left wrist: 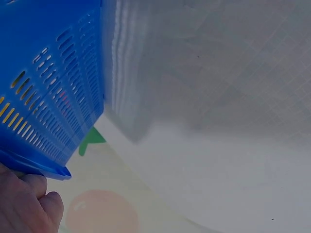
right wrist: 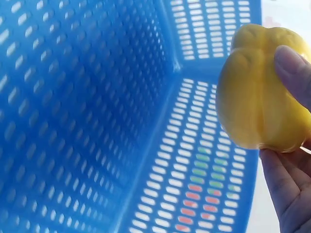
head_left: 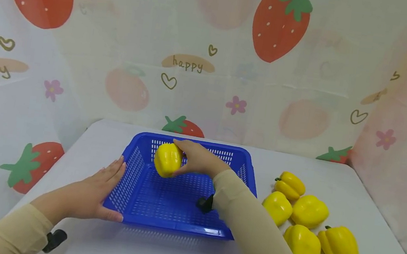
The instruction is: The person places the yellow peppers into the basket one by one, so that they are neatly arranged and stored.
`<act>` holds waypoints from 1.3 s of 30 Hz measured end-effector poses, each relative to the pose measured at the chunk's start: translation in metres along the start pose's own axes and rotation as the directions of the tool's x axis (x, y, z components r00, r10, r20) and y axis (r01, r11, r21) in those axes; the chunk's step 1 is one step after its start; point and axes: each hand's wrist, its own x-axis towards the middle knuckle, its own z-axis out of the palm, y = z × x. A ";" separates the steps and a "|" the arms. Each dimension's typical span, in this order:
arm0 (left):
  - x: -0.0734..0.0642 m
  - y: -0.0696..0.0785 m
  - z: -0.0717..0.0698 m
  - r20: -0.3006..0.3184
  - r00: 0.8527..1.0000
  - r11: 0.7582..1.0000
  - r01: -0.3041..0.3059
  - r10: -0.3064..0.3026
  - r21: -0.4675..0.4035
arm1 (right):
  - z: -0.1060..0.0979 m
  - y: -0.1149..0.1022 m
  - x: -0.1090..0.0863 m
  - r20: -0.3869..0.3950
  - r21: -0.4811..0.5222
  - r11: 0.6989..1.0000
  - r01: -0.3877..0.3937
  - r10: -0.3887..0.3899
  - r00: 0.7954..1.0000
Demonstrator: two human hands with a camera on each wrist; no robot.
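Head: looks forward and down from above the white table (head_left: 366,202), taking in the blue basket (head_left: 176,225) and printed backdrop (head_left: 231,58). Left wrist: looks from close by along the basket's outer wall toward the backdrop. Right wrist: looks at close range into the basket; shares the yellow pepper (head_left: 167,160) with the head view.

White table (head_left: 354,205): blue basket (head_left: 176,226), five yellow peppers (head_left: 310,211) at right.

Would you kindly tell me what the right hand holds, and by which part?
A glossy yellow lobed bell pepper, held by its opposite sides between the fingers.
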 end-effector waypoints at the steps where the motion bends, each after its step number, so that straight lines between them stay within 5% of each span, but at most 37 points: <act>1: 0.000 0.000 0.000 0.004 1.000 1.000 0.006 -0.006 0.000 | 0.002 -0.001 0.001 0.006 -0.004 1.000 -0.004 0.004 1.000; 39: -0.001 0.001 -0.001 -0.006 1.000 1.000 -0.020 0.020 -0.004 | 0.038 0.003 0.025 0.116 -0.143 0.989 -0.030 0.047 0.992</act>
